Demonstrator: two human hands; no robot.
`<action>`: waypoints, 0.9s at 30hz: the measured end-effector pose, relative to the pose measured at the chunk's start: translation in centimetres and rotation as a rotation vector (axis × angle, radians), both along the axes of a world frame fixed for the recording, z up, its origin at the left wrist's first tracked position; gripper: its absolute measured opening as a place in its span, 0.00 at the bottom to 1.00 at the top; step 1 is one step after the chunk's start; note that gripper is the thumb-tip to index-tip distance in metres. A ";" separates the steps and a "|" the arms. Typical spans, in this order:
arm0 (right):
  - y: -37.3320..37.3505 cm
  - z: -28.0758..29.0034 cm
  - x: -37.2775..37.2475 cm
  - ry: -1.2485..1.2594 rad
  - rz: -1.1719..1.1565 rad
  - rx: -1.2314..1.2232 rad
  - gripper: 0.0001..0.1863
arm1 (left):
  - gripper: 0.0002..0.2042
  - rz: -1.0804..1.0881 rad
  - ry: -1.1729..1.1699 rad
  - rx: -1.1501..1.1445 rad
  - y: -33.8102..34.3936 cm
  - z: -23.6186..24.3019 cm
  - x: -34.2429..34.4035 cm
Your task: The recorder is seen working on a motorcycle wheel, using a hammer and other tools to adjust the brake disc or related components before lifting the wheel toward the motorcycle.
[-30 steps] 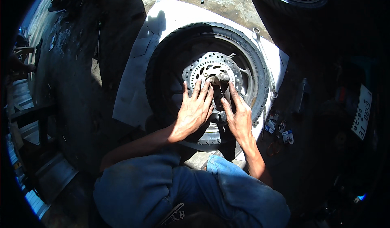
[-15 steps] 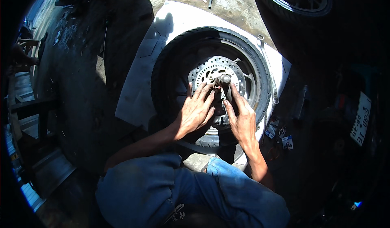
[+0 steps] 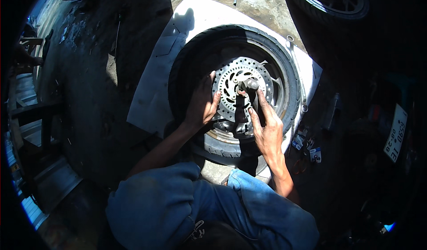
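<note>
A motorcycle wheel [image 3: 222,150] with a black tyre lies flat before me, its perforated brake disc [image 3: 229,109] facing up. From the hub rises a short metal rod [image 3: 252,84] with a rounded, worn end. My right hand [image 3: 268,134] is at its near right side, index finger against the rod and thumb lower down, with dark shadow between them; the other fingers are partly hidden. My left hand [image 3: 202,105], mostly in shade, rests at the disc's left edge with thumb and fingers apart and nothing held in it. The rod's lower part is hard to make out.
Under the wheel is a white sheet [image 3: 149,103]. A long ring spanner [image 3: 299,76] lies along the tyre's right side. Small blue-and-white packets [image 3: 315,154] and a clear bottle [image 3: 331,112] are to the right. Another wheel [image 3: 329,0] stands far right, and a bench [image 3: 35,112] far left.
My left hand has left the hub and moved left to the disc's edge, uncovering more of the disc. The right hand stays beside the rod. The whole view has shifted slightly.
</note>
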State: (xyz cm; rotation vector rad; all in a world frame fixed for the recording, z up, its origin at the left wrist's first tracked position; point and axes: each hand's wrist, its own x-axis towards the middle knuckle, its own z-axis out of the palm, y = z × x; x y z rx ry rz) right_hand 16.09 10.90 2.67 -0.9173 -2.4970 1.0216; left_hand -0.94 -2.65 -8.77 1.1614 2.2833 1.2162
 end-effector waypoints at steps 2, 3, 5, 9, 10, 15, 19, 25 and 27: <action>-0.2 0.0 0.0 -0.061 0.016 -0.007 0.32 | 0.29 0.004 -0.014 0.000 0.4 0.3 0.0; 0.0 0.0 -0.6 -0.121 0.044 -0.026 0.32 | 0.29 0.007 -0.014 0.000 0.3 0.3 -0.1; 0.5 1.5 -1.3 -0.192 0.049 -0.063 0.32 | 0.28 0.013 -0.050 -0.003 0.3 0.2 -0.2; -0.2 2.6 -0.5 0.073 -0.014 -0.050 0.34 | 0.28 0.005 -0.103 -0.021 0.4 0.7 -0.1; -0.4 2.0 -0.1 0.073 -0.012 -0.017 0.33 | 0.28 0.006 -0.117 -0.018 0.4 0.9 -0.1; 0.6 0.8 -1.0 -0.145 0.035 -0.084 0.32 | 0.29 0.011 -0.133 -0.027 -0.1 1.0 -0.1; -0.4 1.5 0.0 0.115 -0.002 0.003 0.35 | 0.28 -0.015 -0.207 -0.008 0.4 1.2 -0.4; 0.5 0.5 -0.3 -0.138 0.085 -0.026 0.34 | 0.30 0.007 -0.203 -0.041 0.2 1.6 -0.7; -0.2 1.2 0.2 0.054 0.002 -0.004 0.37 | 0.30 -0.024 -0.234 -0.039 0.2 1.4 -0.4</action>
